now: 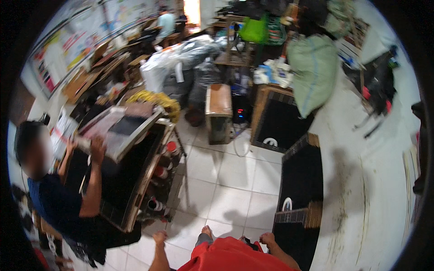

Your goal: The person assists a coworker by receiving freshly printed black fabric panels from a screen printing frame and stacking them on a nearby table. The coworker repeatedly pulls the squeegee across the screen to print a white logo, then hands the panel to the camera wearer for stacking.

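My left hand [159,237] hangs low in front of me with its fingers curled in, and nothing shows in it. On the other side of my red shirt [226,255], my right hand [267,238] is closed like a loose fist, also with no object visible. Beside it is a long board with black cloth [298,176] along the wall. At the left, a co-worker in a dark shirt has a hand on a framed printing screen [120,128], tilted above a table with black cloth [115,189]. My bare foot [206,231] is on the tiles.
Jars [155,204] of ink or paint sit under the table's edge. Ahead stand a wooden box [219,113], another black-covered board [282,119], and a large green sack [312,72]. Plastic-wrapped bundles [181,63] lie piled farther back. Another person sits far off.
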`<move>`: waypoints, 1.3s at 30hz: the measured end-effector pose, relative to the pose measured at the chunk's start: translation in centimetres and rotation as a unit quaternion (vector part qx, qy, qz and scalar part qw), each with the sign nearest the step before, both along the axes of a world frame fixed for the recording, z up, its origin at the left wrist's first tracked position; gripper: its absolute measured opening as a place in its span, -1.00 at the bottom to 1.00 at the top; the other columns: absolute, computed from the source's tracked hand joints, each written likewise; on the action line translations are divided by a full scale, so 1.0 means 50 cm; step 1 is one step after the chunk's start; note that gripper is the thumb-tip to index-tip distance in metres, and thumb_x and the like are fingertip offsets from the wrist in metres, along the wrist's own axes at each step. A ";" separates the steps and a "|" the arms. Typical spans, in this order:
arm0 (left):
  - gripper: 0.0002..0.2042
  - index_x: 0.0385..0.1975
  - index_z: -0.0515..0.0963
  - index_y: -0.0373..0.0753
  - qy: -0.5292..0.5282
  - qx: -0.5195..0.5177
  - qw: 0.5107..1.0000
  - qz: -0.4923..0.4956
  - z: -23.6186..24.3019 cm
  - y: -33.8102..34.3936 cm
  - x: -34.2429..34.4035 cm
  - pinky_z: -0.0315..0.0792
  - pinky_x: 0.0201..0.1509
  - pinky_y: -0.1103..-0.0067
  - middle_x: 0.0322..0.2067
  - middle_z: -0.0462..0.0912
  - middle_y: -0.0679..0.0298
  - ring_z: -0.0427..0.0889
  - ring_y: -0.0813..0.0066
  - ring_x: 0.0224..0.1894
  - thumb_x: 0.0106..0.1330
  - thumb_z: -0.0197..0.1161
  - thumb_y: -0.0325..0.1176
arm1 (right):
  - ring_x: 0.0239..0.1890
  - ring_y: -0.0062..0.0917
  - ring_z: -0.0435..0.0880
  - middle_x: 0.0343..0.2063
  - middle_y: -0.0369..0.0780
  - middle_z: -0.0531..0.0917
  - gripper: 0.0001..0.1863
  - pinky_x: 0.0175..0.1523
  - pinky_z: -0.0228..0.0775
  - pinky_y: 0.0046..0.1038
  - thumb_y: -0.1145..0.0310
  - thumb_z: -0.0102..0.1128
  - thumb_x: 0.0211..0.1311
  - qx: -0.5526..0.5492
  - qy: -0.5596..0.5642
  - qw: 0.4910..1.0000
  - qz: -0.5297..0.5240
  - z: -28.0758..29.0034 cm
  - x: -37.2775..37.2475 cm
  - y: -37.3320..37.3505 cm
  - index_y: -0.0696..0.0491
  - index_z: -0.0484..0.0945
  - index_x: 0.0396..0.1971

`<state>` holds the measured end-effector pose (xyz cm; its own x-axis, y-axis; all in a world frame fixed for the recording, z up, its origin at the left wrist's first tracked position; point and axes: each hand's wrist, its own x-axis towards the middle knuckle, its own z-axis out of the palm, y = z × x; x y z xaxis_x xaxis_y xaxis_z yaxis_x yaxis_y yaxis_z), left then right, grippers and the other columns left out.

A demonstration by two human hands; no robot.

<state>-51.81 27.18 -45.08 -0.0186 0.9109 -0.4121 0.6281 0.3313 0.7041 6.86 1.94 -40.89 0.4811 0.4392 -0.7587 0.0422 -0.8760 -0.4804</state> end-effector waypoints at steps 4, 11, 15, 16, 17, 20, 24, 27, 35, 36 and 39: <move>-0.75 -0.39 0.50 -0.46 -0.010 0.216 0.885 0.412 0.075 0.086 -0.196 0.42 -0.30 0.39 -0.44 0.60 0.02 0.54 0.20 -0.43 -0.02 0.13 -0.40 | -0.62 -0.43 0.59 -0.63 -0.11 0.61 -0.78 -0.47 0.41 -0.41 0.30 0.14 -0.11 0.008 0.008 0.997 0.080 0.004 -0.042 0.087 0.14 0.60 -0.52; -0.61 -0.24 0.45 -0.53 -0.228 0.125 0.789 0.557 0.179 0.189 -0.357 0.47 -0.35 0.39 -0.30 0.53 0.05 0.55 0.26 -0.34 0.02 0.24 -0.33 | -0.48 -0.35 0.59 -0.56 -0.10 0.61 -0.80 -0.34 0.39 -0.35 0.28 0.11 -0.09 0.203 -0.062 0.876 0.434 0.083 -0.346 0.592 0.09 0.58 -0.53; -0.88 -0.51 0.45 -0.40 -0.315 0.153 0.738 0.577 0.327 0.175 -0.372 0.51 -0.54 0.49 -0.48 0.47 0.18 0.48 0.42 -0.51 0.04 0.16 -0.46 | -0.48 -0.42 0.57 -0.54 -0.15 0.61 -0.74 -0.37 0.38 -0.37 0.24 0.18 0.00 0.291 0.022 0.859 0.420 0.180 -0.619 0.876 0.14 0.55 -0.41; -0.91 -0.53 0.44 -0.35 -0.306 0.108 0.758 0.566 0.369 0.171 -0.373 0.40 -0.62 0.57 -0.56 0.45 0.24 0.43 0.47 -0.60 0.04 0.17 -0.47 | -0.46 -0.41 0.57 -0.45 -0.17 0.61 -0.58 -0.37 0.39 -0.35 0.21 0.24 0.03 0.257 0.150 0.892 0.340 0.204 -0.688 0.935 0.19 0.46 -0.19; -0.93 -0.56 0.43 -0.30 -0.307 0.068 0.777 0.545 0.409 0.166 -0.368 0.29 -0.70 0.64 -0.64 0.42 0.30 0.38 0.52 -0.68 0.05 0.18 -0.47 | -0.30 -0.35 0.58 -0.29 -0.12 0.57 -0.37 -0.25 0.44 -0.31 0.19 0.28 0.03 0.208 0.348 0.878 0.255 0.226 -0.734 0.986 0.23 0.29 0.02; -0.83 -0.62 0.37 -0.16 -0.268 0.092 0.810 0.514 0.491 0.157 -0.305 0.06 -0.74 0.72 -0.74 0.32 0.43 0.24 0.63 -0.77 0.10 0.25 -0.40 | 0.02 -0.27 0.44 -0.13 -0.10 0.50 -0.34 0.12 0.25 -0.18 0.15 0.28 0.03 0.165 0.556 0.814 -0.024 0.279 -0.865 1.107 0.16 0.24 0.06; -0.75 -0.66 0.30 -0.13 -0.301 0.094 0.813 0.489 0.538 0.146 -0.197 0.09 -0.70 0.75 -0.74 0.35 0.42 0.25 0.70 -0.75 0.10 0.28 -0.47 | -0.18 -0.38 0.52 -0.33 -0.21 0.56 -0.78 0.02 0.31 -0.25 0.38 0.27 0.01 0.208 0.699 0.683 -0.041 0.294 -0.879 1.161 0.08 0.46 -0.35; -0.83 -0.50 0.40 -0.21 -0.214 0.086 0.852 0.470 0.569 0.108 -0.161 0.21 -0.53 0.72 -0.59 0.45 0.36 0.36 0.65 -0.57 0.09 0.31 -0.42 | -0.24 -0.37 0.55 -0.39 -0.20 0.56 -0.79 0.01 0.35 -0.26 0.56 0.21 -0.08 0.228 0.654 0.719 -0.053 0.303 -0.812 1.122 0.14 0.48 -0.36; -0.65 -0.11 0.38 -0.35 -0.067 0.339 0.859 0.379 0.673 0.080 -0.096 0.32 -0.06 0.63 -0.29 0.47 0.26 0.44 0.53 -0.22 0.13 0.28 -0.40 | -0.36 -0.39 0.57 -0.46 -0.22 0.53 -0.73 -0.16 0.47 -0.28 0.64 0.22 -0.17 0.308 0.596 0.737 -0.084 0.388 -0.452 0.700 0.08 0.46 -0.39; -0.68 -0.14 0.40 -0.35 -0.091 0.337 0.875 0.337 0.682 0.103 -0.061 0.34 -0.06 0.62 -0.30 0.48 0.26 0.45 0.54 -0.23 0.12 0.27 -0.44 | -0.39 -0.42 0.56 -0.48 -0.24 0.53 -0.73 -0.18 0.46 -0.31 0.64 0.24 -0.18 0.309 0.601 0.733 -0.080 0.405 -0.405 0.642 0.06 0.46 -0.40; -0.68 -0.14 0.43 -0.34 -0.123 0.329 0.918 0.184 0.704 0.175 0.082 0.36 -0.10 0.61 -0.30 0.50 0.24 0.47 0.53 -0.25 0.10 0.27 -0.44 | -0.43 -0.44 0.58 -0.52 -0.26 0.55 -0.72 -0.23 0.46 -0.35 0.67 0.24 -0.20 0.334 0.587 0.729 -0.108 0.455 -0.281 0.475 0.04 0.48 -0.43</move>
<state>-47.71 35.92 -9.90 -0.3560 0.9144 0.1926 0.3530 -0.0592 0.9337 -7.18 25.66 -18.16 -0.2150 0.9102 -0.3540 -0.8465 -0.3545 -0.3972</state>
